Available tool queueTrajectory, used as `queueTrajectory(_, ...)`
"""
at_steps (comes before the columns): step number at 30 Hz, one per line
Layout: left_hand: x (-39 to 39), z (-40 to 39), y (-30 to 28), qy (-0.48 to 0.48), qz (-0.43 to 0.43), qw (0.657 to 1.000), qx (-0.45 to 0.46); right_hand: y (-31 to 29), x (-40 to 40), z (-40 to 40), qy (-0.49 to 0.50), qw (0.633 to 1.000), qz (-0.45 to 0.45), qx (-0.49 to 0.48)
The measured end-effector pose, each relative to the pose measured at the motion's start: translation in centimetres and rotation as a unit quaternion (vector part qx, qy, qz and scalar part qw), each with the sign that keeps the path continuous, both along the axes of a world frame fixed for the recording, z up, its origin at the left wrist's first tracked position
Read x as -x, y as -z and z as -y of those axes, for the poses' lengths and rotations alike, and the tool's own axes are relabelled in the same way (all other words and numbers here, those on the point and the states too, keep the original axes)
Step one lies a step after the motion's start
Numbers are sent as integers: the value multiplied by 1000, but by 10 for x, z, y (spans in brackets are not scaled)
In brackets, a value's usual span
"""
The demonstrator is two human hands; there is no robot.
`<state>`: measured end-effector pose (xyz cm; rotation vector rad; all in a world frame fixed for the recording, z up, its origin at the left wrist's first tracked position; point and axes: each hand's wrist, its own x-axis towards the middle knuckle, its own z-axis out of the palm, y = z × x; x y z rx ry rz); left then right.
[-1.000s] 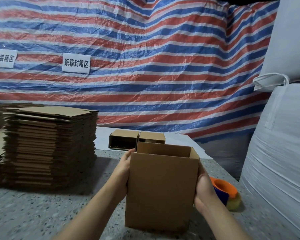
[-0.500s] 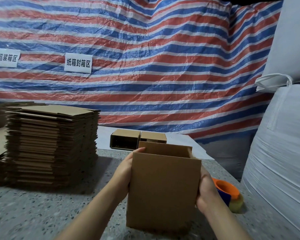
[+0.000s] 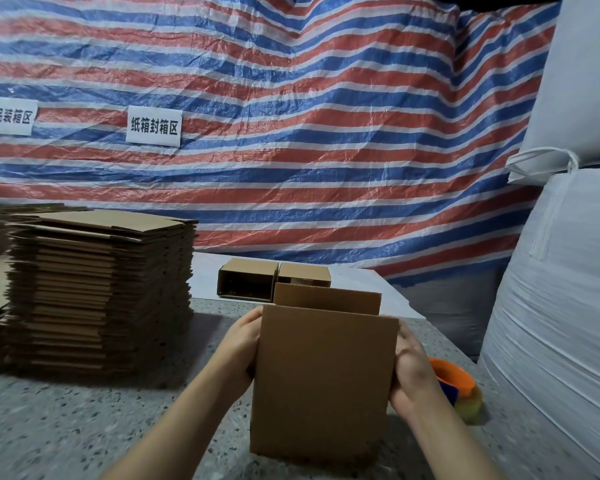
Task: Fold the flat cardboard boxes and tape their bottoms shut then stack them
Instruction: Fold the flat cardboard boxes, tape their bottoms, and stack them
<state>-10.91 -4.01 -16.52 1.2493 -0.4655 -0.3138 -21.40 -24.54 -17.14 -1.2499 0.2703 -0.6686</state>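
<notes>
compared to a second ago barely anything moved: the open cardboard box point(image 3: 323, 386) sits a touch lower in the frame and looks a bit more tilted back, and the left thumb that poked up over the top left corner half a second ago is tucked back down. it's in the lower middle of the frame, upright with its open top facing up. left hand point(image 3: 241, 344) grips its left side, right hand point(image 3: 413, 372) grips the right side, fingers wrapped around the walls.

around it: tall stack of flat boxes point(image 3: 101, 289) at middle left on the speckled table point(image 3: 66, 420), two folded boxes point(image 3: 274, 280) lying just behind the held one, and an orange tape dispenser point(image 3: 456, 382) at lower right, partly hidden by the right hand. white bulk bags point(image 3: 561, 306) crowd the right edge, striped tarp point(image 3: 291, 133) across the back.
</notes>
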Motion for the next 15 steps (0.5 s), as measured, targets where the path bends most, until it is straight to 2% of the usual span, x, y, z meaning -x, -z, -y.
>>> queueTrajectory(4, 1, 2, 2, -11, 7, 999, -42, 5, 8, 4, -29, 994, -46, 90)
queueTrajectory(9, -11, -14, 12, 85, 99, 990, -53, 5, 17, 16, -102, 969, -69, 216)
queueTrajectory(11, -12, -17, 12, 96, 98, 988, -64, 1, 18, 16, -111, 964, -73, 229)
queueTrajectory(15, -7, -9, 6, 27, 105, 993, -48, -5, 11, 14, -68, 977, -67, 190)
